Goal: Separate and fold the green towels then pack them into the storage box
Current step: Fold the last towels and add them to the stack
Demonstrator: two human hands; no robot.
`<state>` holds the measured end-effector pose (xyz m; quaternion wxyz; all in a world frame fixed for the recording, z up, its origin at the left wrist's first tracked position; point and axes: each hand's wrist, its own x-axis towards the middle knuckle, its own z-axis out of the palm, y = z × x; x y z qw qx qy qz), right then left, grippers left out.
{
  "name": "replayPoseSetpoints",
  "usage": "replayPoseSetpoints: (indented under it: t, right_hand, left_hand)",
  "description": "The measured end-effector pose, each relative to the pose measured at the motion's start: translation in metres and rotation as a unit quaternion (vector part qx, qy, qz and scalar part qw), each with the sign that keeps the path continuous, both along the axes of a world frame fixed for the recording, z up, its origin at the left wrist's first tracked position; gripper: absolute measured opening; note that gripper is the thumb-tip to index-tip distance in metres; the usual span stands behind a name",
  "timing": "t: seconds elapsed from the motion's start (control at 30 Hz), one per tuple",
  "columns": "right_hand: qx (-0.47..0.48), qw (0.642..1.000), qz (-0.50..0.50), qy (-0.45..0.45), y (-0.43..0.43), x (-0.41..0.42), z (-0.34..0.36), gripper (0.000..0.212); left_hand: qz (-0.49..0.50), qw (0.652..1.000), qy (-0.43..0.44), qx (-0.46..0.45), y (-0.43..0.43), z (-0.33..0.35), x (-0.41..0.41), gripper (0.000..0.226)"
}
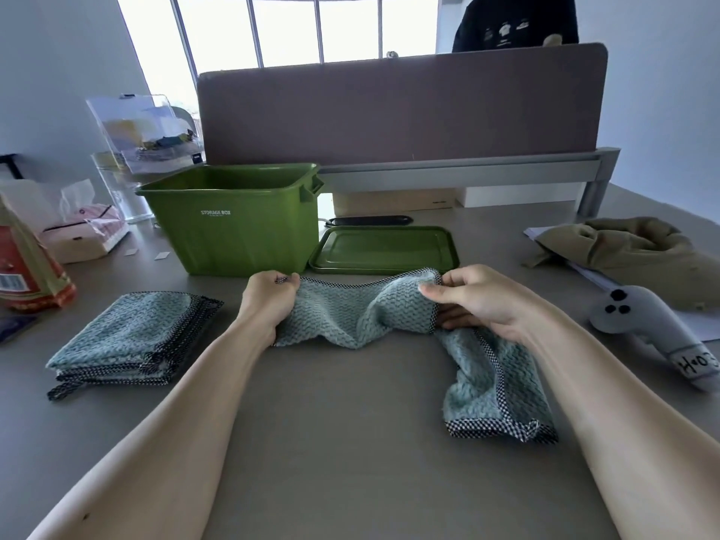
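A pale green towel (343, 313) with a black-and-white checked border lies stretched between my hands in the middle of the table. My left hand (269, 302) pinches its left corner. My right hand (479, 298) pinches its upper right edge. A second rumpled towel (495, 380) trails from under my right hand toward the table's front. A stack of folded towels (132, 337) sits at the left. The green storage box (233, 220) stands open behind my left hand, its lid (383, 249) flat beside it.
A tissue box (83, 231) and a red packet (27, 263) stand at the left edge. A tan cloth (631, 251) and a grey controller (654, 329) lie at the right. A brown desk divider (401, 107) closes the back.
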<state>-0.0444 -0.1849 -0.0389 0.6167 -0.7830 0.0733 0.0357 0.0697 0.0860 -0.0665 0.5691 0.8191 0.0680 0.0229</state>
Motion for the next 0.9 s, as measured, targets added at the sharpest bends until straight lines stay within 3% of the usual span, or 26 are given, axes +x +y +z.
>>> replayPoseSetpoints:
  t: [0.13, 0.3, 0.47, 0.6, 0.73, 0.83, 0.9]
  right_hand:
    - [-0.023, 0.999, 0.011, -0.02, 0.001, 0.002, -0.003, 0.038]
    - [0.07, 0.997, -0.045, 0.001, -0.015, -0.004, 0.013, 0.017]
    - [-0.108, 0.99, -0.028, 0.088, -0.021, -0.011, 0.01, 0.022]
    - [-0.17, 0.98, -0.105, -0.012, -0.014, -0.006, 0.007, 0.034]
    - [-0.196, 0.974, -0.104, -0.049, -0.006, 0.0, 0.001, 0.031]
    - [-0.16, 0.975, -0.114, -0.107, -0.004, 0.003, -0.001, 0.015]
    - [-0.111, 0.974, -0.128, -0.147, -0.007, 0.003, -0.002, 0.018]
  left_hand:
    - [0.0, 1.0, -0.014, -0.003, -0.004, 0.003, -0.004, 0.026]
    - [0.005, 0.998, -0.058, 0.007, 0.005, 0.012, -0.005, 0.022]
    - [-0.096, 0.99, -0.015, 0.103, 0.008, 0.012, -0.009, 0.018]
    - [-0.132, 0.984, -0.043, 0.113, 0.005, 0.015, -0.016, 0.012]
    - [-0.162, 0.972, -0.139, 0.095, -0.002, 0.021, -0.025, 0.004]
    - [-0.175, 0.962, -0.193, 0.076, -0.001, 0.024, -0.027, 0.012]
    - [-0.167, 0.961, -0.215, 0.049, 0.002, 0.025, -0.026, 0.015]
